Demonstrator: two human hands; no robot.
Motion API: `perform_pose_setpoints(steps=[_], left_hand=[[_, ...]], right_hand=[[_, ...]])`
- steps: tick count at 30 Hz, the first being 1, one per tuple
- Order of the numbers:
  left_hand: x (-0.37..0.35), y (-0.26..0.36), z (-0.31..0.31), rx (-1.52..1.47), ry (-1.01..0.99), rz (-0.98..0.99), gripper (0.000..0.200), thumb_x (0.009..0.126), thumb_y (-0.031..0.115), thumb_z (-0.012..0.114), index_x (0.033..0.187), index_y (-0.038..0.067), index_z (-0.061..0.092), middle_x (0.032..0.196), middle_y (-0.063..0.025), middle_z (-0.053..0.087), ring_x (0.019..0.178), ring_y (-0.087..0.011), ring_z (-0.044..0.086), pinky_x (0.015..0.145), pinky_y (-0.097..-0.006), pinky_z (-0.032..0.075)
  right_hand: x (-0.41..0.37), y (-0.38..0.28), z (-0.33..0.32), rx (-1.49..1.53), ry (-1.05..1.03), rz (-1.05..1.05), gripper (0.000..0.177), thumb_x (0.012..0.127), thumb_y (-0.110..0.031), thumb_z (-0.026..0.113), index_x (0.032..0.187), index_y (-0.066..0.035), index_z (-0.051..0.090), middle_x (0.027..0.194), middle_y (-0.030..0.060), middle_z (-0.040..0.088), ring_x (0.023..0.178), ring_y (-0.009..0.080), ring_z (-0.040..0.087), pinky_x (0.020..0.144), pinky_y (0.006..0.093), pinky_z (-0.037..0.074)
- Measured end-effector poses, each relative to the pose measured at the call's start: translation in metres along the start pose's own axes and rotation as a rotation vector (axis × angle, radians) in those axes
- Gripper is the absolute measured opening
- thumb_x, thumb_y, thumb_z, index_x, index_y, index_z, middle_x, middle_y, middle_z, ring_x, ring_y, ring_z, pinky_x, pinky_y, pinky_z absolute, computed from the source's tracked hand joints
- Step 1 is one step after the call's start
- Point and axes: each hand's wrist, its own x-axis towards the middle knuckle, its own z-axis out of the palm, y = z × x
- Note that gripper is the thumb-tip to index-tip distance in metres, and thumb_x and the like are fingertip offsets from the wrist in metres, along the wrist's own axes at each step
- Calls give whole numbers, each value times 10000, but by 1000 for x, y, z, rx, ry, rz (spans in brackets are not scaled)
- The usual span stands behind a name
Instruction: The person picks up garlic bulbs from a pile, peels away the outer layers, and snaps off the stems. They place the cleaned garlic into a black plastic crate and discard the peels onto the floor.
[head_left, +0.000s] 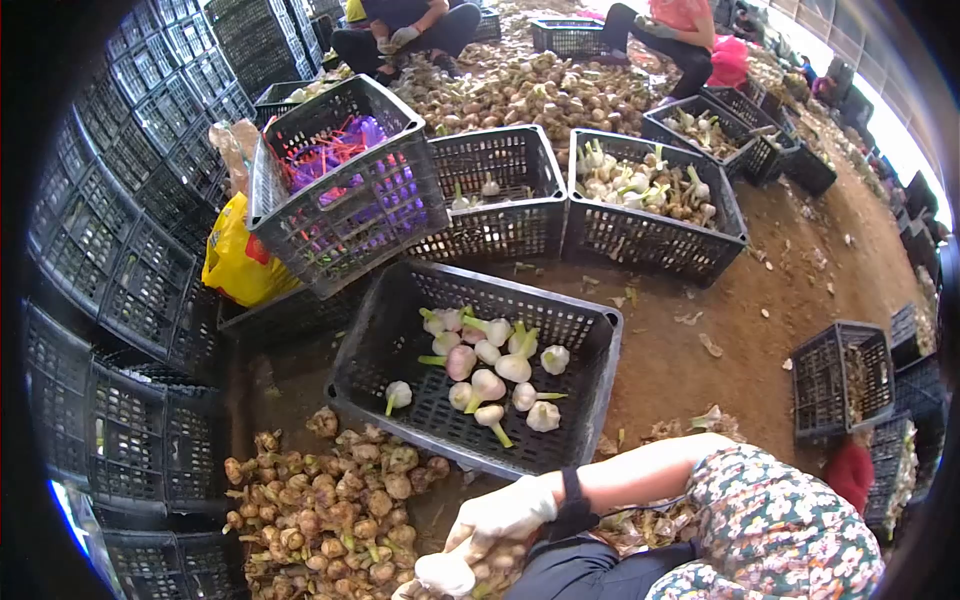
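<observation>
Garlic bulb [445,572] gripped in curled fingers of the gloved right hand [505,515]; its long axis is unclear.

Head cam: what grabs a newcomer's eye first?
A black crate of peeled white garlic bulbs sits dead centre. Lower left lies a heap of brown unpeeled garlic; at the bottom edge the white-gloved right hand rests against a pale bulb.
</observation>
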Motion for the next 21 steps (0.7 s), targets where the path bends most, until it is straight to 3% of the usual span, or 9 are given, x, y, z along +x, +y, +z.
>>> perform_pose_setpoints(steps=[3, 5, 7, 9, 11, 13, 15, 17, 21], left_hand=[[7, -42, -6, -373, -47, -254, 144, 959, 23, 556, 1062, -24, 645, 941, -70, 683, 829, -161, 613, 754, -268, 503], [7, -46, -7, -291, -9, -222, 171, 968, 31, 561, 1107, -26, 644, 981, -78, 683, 853, -163, 617, 775, -268, 509], [8, -50, -8, -319, 1, -230, 272, 986, 44, 576, 1243, -38, 603, 1098, -98, 677, 938, -169, 630, 849, -274, 515], [3, -73, -1, -412, -19, -187, 317, 978, 40, 587, 1283, -44, 568, 1126, -99, 680, 979, -172, 636, 892, -283, 507], [2, -103, 5, -345, -64, -142, 313, 979, 56, 597, 1280, -26, 567, 1116, -92, 682, 987, -164, 634, 887, -280, 502], [0, -89, -3, -259, -168, -305, 309, 980, 66, 601, 1281, 0, 574, 1095, -81, 683, 976, -157, 632, 870, -275, 504], [-2, -94, -2, -406, -157, -282, 354, 983, 69, 603, 1328, 19, 543, 1147, -81, 664, 984, -150, 622, 864, -279, 506], [0, -94, -8, -406, -158, -360, 380, 985, 77, 604, 1352, 16, 522, 1190, -92, 646, 1017, -161, 616, 894, -287, 499], [0, -109, -17, -304, -115, -348, 394, 988, 88, 607, 1362, 10, 511, 1220, -105, 633, 1058, -173, 607, 930, -298, 488]], right_hand=[[-44, -38, -16, -506, 286, -297, 364, 938, -187, 608, 1236, 22, 626, 837, 24, 664, 650, 108, 590, 566, 258, 484], [-84, -77, -22, -632, 505, -155, 422, 914, -196, 635, 1284, 6, 608, 876, 60, 685, 761, 184, 636, 688, 310, 513], [-96, -69, -92, -1129, 404, 71, 402, 848, -191, 689, 1207, -14, 652, 927, 118, 692, 832, 266, 659, 741, 355, 515], [-96, -105, -108, -1460, 536, 96, 384, 791, -160, 702, 1146, -22, 654, 944, 181, 675, 927, 335, 653, 772, 389, 514], [-73, -105, -136, -1357, 1188, -226, 466, 747, -144, 713, 1181, -18, 600, 1062, 221, 635, 992, 372, 628, 799, 419, 517], [-47, -103, -193, -1616, 1409, 129, 618, 725, -143, 728, 1293, -18, 520, 1203, 241, 572, 1060, 372, 619, 839, 429, 523], [-26, -102, -217, -1715, 1372, 255, 743, 682, -144, 774, 1344, -6, 465, 1311, 241, 508, 1098, 372, 616, 881, 434, 528], [-5, -103, -227, -1692, 1322, 594, 699, 668, -126, 808, 1291, 4, 521, 1286, 226, 536, 1098, 354, 635, 890, 417, 537], [-7, -104, -227, -1748, 1328, 533, 523, 684, -147, 805, 1145, -10, 600, 1216, 221, 580, 1075, 359, 651, 861, 396, 548]])
